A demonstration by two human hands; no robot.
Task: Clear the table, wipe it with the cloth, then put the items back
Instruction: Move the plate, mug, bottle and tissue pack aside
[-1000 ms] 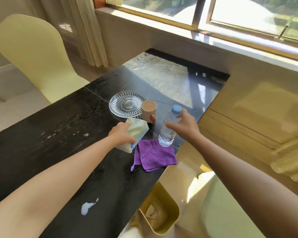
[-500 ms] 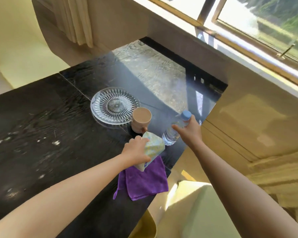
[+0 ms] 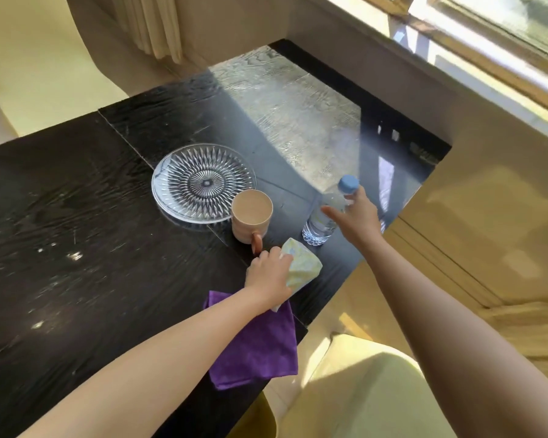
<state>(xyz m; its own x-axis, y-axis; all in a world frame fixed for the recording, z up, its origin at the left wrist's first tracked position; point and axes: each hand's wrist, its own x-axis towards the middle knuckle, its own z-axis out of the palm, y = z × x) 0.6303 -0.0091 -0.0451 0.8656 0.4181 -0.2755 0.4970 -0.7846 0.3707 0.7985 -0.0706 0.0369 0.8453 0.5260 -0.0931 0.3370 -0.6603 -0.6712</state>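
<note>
Your right hand [image 3: 358,219] gripped the bottle [image 3: 320,227] right of the frame's centre. The thumb lay across its front and the fingers went behind, just under the blue cap [image 3: 348,184]. The bottle was clear ribbed plastic and leaned toward the upper right, its base low on the dark desk [image 3: 76,248].

Your left hand [image 3: 268,273] held a soft pale yellow packet [image 3: 302,267] just below the bottle, fingers curled over its near end. The purple cloth [image 3: 260,346] lay flat and fuzzy at the desk's lower edge. It was partly under your left forearm and neither hand touched it.

A tan cup [image 3: 252,213], round with a small handle, stood between packet and plate. It touched or overlapped the rim of the cut-glass plate [image 3: 203,183], whose pattern ran out from the middle in rays. The desk showed a rough wood grain with pale specks toward the left. A yellow chair [image 3: 361,390] filled the lower right.

A second earlier the bottle stood upright close beside the cloth; now it leaned and sat farther from it. The packet had moved off the cloth's top edge toward the cup's handle.
</note>
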